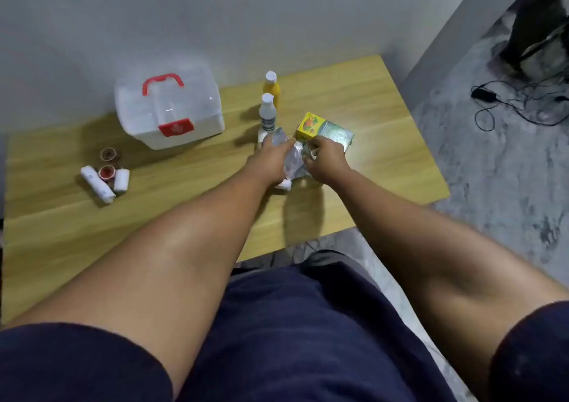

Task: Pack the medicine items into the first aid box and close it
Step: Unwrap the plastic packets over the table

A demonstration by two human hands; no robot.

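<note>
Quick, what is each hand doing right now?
Left hand: closed on the clear plastic packet.
Right hand: closed on the other side of the same packet.

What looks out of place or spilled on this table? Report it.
Nothing is spilled or damaged. The first aid box sits closed, both bottles stand upright, and the gauze rolls simply lie loose. Both hands hold a clear plastic bag.

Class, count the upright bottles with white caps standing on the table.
2: the yellow bottle stands farthest back, and the clear bottle stands just before it. The hands may hide others.
</note>
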